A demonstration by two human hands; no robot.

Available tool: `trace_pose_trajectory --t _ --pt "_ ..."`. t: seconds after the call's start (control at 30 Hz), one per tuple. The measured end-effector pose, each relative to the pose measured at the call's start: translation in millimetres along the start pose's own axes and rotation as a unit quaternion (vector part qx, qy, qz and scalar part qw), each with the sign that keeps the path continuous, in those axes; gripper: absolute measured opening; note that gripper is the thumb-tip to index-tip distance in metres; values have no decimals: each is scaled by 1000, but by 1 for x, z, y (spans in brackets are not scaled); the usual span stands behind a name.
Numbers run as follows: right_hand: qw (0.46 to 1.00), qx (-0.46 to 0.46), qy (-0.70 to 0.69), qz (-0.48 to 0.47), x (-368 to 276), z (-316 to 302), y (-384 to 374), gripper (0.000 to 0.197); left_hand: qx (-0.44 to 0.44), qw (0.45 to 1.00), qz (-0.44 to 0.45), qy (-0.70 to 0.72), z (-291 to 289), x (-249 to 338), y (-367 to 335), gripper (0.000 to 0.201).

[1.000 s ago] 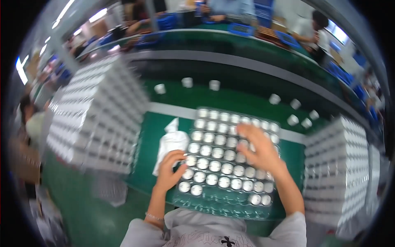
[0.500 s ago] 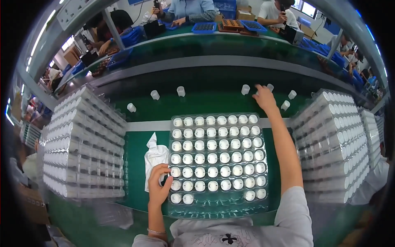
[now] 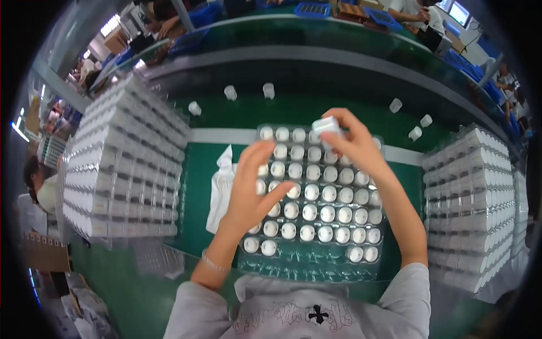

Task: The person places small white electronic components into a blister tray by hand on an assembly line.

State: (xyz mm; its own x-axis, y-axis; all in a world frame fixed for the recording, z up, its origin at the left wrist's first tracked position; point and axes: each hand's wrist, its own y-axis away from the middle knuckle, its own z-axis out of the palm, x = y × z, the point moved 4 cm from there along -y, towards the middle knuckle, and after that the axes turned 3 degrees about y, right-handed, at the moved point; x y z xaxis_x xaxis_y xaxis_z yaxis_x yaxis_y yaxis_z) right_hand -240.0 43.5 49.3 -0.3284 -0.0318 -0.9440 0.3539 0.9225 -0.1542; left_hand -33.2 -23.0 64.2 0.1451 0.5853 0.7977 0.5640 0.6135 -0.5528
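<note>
Pinched between the thumb and fingers of my right hand [image 3: 357,142] is a white plastic cylinder [image 3: 325,125], blurred by motion, above the far part of a clear plastic tray [image 3: 299,266]. Rows of round white cylinders [image 3: 309,212] fill most of that tray; in its nearest row, the middle pockets hold none. My left hand [image 3: 248,189] hovers over the tray's left side, fingers spread from the thumb and nothing held. It hides some cylinders there. A crumpled white cloth [image 3: 222,189] lies left of the tray.
Tall stacks of filled clear trays stand at left [image 3: 127,169] and right [image 3: 471,203]. Beyond the tray, several loose white cylinders lie on the green surface, among them one at left [image 3: 230,92] and one at right [image 3: 396,105]. Across the bench, people work beside blue trays [image 3: 312,9].
My right hand has come back from the far surface with a white cylinder, and one fewer lies there. My left hand has lifted from the tray's edge and moved over it. The view has tilted down.
</note>
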Motion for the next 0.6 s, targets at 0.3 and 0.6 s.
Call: trace_pose_trajectory --t 0.3,0.6 --pt "957 -54 -284 -13 -7 47 52 46 6 990 62 129 16 -24 -2 37" --pt "964 23 -204 -166 -8 34 53 43 -10 986 70 153 20 -26 3 40"
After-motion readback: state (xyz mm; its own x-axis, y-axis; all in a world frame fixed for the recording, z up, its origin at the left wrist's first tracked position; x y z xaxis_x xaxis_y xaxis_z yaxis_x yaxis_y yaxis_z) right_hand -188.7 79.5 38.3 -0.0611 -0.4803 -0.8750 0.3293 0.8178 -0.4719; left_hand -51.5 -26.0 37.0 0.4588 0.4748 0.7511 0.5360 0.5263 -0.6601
